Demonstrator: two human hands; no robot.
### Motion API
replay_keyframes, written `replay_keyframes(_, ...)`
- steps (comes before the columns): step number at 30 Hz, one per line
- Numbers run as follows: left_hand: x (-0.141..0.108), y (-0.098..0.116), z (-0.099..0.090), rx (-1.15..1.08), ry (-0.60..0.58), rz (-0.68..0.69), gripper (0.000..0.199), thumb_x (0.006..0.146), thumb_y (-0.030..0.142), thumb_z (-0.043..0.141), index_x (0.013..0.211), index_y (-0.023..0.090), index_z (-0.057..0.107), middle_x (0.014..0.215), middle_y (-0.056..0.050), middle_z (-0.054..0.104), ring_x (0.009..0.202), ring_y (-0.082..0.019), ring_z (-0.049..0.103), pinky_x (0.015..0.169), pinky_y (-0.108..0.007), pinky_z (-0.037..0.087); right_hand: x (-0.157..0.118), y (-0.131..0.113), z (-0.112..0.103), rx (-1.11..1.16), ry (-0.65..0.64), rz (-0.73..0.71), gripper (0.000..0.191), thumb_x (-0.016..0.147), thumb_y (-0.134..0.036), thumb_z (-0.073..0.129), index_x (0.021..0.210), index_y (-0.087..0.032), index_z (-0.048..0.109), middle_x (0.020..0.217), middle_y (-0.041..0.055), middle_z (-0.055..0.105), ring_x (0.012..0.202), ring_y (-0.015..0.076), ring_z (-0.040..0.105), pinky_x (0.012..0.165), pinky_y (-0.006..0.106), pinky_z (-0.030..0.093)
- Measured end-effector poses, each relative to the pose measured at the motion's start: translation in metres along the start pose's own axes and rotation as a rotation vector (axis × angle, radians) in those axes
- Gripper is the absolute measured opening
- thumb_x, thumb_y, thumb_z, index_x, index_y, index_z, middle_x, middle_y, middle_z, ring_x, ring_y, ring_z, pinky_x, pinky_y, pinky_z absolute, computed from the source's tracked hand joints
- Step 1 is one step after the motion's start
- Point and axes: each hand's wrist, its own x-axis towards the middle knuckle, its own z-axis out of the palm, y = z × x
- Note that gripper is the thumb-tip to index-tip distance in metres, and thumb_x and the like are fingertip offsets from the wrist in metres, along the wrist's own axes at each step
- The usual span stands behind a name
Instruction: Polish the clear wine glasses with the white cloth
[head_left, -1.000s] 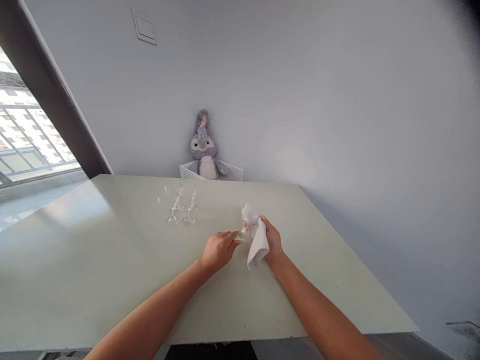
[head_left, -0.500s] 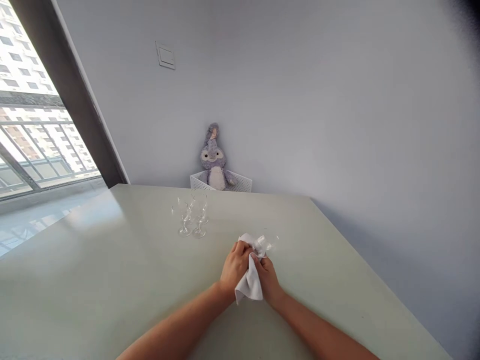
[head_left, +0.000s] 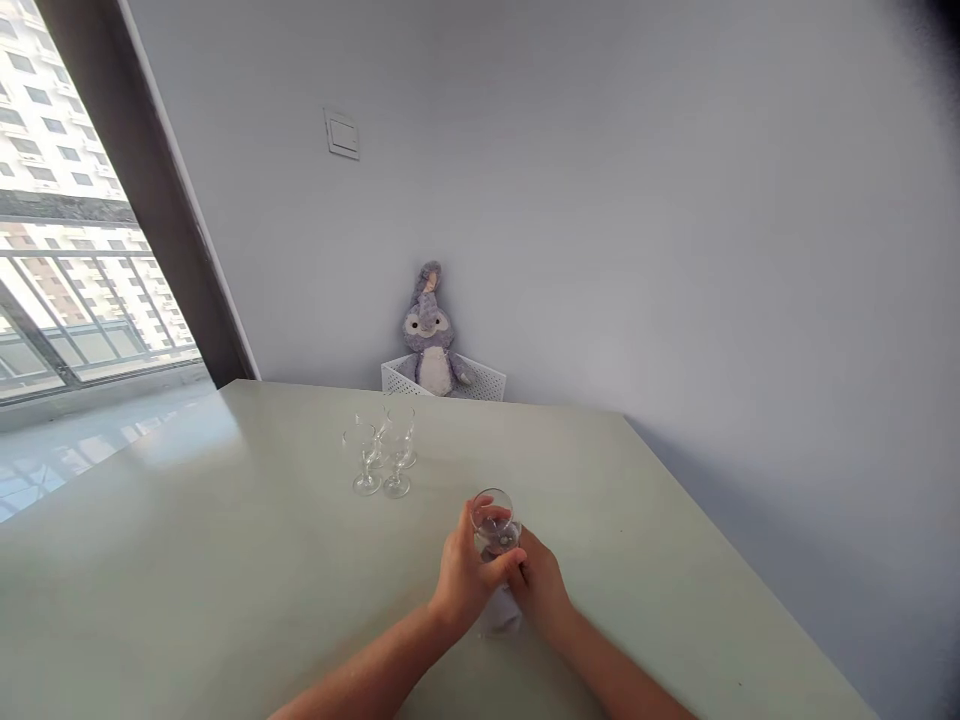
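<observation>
So, closest in is the pair of bare forearms coming in from the bottom of the shot, with both hands together just above the near part of the bench. The left hand is closed around the wine glass, fingers curled over the bowl near the rim. The glass sits up between the hands, its mouth tipped toward the camera, and you can see right down into the bowl. The right hand is closed too, tucked in under and behind the left, gripping the white cloth. The cloth hangs in a soft, slightly blurry bunch below the hands. I can't tell if that hand is also on the stem through the cloth, since that part is hidden.

Further up the bench, well left of the hands, three more glasses stand upright in a tight group. Past them, at the far edge, a purple-grey stuffed rabbit sits in a white perforated basket against the wall. A small switch plate is mounted higher up on that wall. Off to the left, a dark-framed window looks out past a railing to apartment blocks.
</observation>
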Motion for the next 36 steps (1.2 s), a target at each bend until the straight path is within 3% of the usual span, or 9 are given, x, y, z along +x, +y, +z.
replay_keyframes(6,0.020,-0.002,-0.022,-0.306,0.159,-0.083,0.050,0.070,0.029,0.064,0.111,0.022,0.037,0.106,-0.007,0.054,0.096,-0.021,0.058,0.084,-0.038,0.046,0.004,0.006,-0.001,-0.246,-0.031,-0.101,0.034,0.086,-0.027,0.037,0.115,-0.023,0.053,0.112,0.0078,0.059,0.103,0.0232,0.052,0.088,0.040,0.040)
replay_keyframes(10,0.036,0.005,-0.050,-0.337,0.415,0.077,0.045,0.071,0.026,0.064,0.106,0.025,0.036,0.107,-0.005,0.049,0.099,-0.022,0.057,0.085,-0.041,0.045,0.003,0.006,-0.003,-0.316,-0.242,-0.149,0.052,0.076,-0.053,0.049,0.122,-0.027,0.048,0.127,0.0061,0.048,0.120,0.0313,0.035,0.097,0.048,0.028)
replay_keyframes(12,0.038,0.009,-0.056,-0.237,0.486,0.172,0.042,0.072,0.024,0.062,0.106,0.027,0.036,0.108,-0.004,0.048,0.101,-0.021,0.055,0.090,-0.042,0.042,0.007,0.000,-0.008,-0.330,-0.230,-0.179,0.061,0.070,-0.060,0.052,0.122,-0.028,0.048,0.131,0.0062,0.043,0.123,0.0335,0.029,0.098,0.050,0.024)
replay_keyframes(16,0.028,0.009,-0.044,0.093,0.406,0.285,0.043,0.070,0.028,0.063,0.107,0.025,0.041,0.106,-0.004,0.053,0.103,-0.021,0.054,0.096,-0.045,0.035,0.027,-0.024,-0.016,-0.271,-0.075,-0.101,0.043,0.080,-0.045,0.048,0.118,-0.024,0.051,0.101,0.0083,0.060,0.096,0.0241,0.050,0.083,0.039,0.038)
replay_keyframes(20,0.016,-0.004,-0.021,0.342,0.237,0.337,0.055,0.068,0.039,0.064,0.114,0.024,0.039,0.108,-0.007,0.057,0.110,-0.025,0.050,0.101,-0.049,0.025,0.053,-0.031,-0.003,-0.108,-0.219,-0.123,0.022,0.080,-0.033,0.048,0.095,-0.027,0.063,0.082,0.0012,0.065,0.073,0.0160,0.056,0.066,0.026,0.040)
replay_keyframes(23,0.015,-0.017,-0.014,0.460,0.288,0.330,0.072,0.067,0.046,0.063,0.126,0.020,0.031,0.124,-0.014,0.048,0.119,-0.028,0.039,0.098,-0.048,0.029,0.077,-0.001,-0.001,-0.119,-0.177,0.069,0.020,0.078,-0.034,0.049,0.074,-0.023,0.066,0.070,-0.0014,0.065,0.064,0.0135,0.057,0.059,0.022,0.039)
replay_keyframes(26,0.016,-0.031,-0.012,0.634,0.142,0.321,0.064,0.070,0.046,0.060,0.124,0.021,0.038,0.122,-0.012,0.050,0.120,-0.029,0.037,0.097,-0.048,0.028,0.101,0.053,-0.025,-0.252,0.068,0.415,0.026,0.077,-0.038,0.048,0.072,-0.019,0.066,0.066,0.0006,0.066,0.064,0.0145,0.058,0.060,0.021,0.038)
replay_keyframes(29,0.016,-0.041,-0.009,0.709,-0.029,0.318,0.050,0.074,0.043,0.055,0.119,0.024,0.045,0.116,-0.007,0.055,0.117,-0.027,0.039,0.098,-0.048,0.027,0.118,0.109,-0.063,-0.337,0.203,0.554,0.027,0.075,-0.034,0.048,0.074,-0.014,0.066,0.073,0.0082,0.067,0.072,0.0188,0.060,0.063,0.024,0.038)
replay_keyframes(36,0.023,-0.054,-0.007,0.535,0.014,0.115,0.043,0.082,0.041,0.044,0.120,0.023,0.040,0.109,-0.007,0.056,0.104,-0.021,0.048,0.089,-0.040,0.037,0.123,0.177,-0.105,-0.431,0.313,0.773,0.028,0.072,-0.034,0.051,0.083,-0.013,0.067,0.068,0.0108,0.066,0.065,0.0193,0.060,0.058,0.024,0.037)
